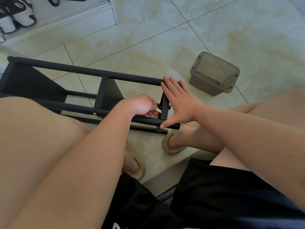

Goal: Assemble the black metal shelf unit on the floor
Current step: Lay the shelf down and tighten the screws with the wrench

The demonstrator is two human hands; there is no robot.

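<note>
The black metal tube shelf frame (92,72) is lying on its side on the cream tiled floor (165,38), stretching away to the left of both hands. The right hand (178,101) is spreading flat over the frame's end piece, its straight fingers touching the far tube and its thumb touching the near tube. Just beside it, the left hand (142,104) is curling inward, pinching a small flat silver tool (159,110) close to that end piece. A grey translucent plastic box (214,73) is sitting beyond the right hand. A tan foam slipper (170,146) is showing below the hands.

Bright, even daylight; soft shadows, wide-angle edge bending.
</note>
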